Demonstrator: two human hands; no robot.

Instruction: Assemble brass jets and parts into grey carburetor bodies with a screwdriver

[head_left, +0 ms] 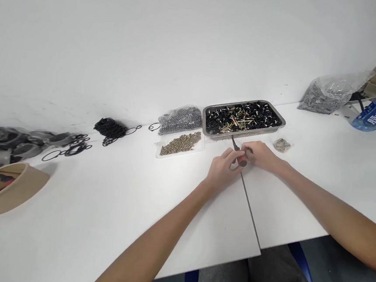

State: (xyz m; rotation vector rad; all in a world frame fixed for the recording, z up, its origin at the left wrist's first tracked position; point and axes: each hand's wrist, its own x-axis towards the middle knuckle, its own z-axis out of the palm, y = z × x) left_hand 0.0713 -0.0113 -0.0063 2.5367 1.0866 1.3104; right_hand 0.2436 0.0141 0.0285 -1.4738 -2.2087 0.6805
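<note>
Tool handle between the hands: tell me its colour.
The tool handle is red with a dark end, best seen in the head view.

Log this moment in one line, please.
Left hand: holding red-handled tool | right hand: beside tool, grip unclear | tray: beyond hands, holds small parts

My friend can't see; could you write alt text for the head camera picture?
A person's left hand holds a red-handled tool at a white table, right hand close beside it. Beyond sit a metal tray of small parts and a dish of brassy pieces.
</note>
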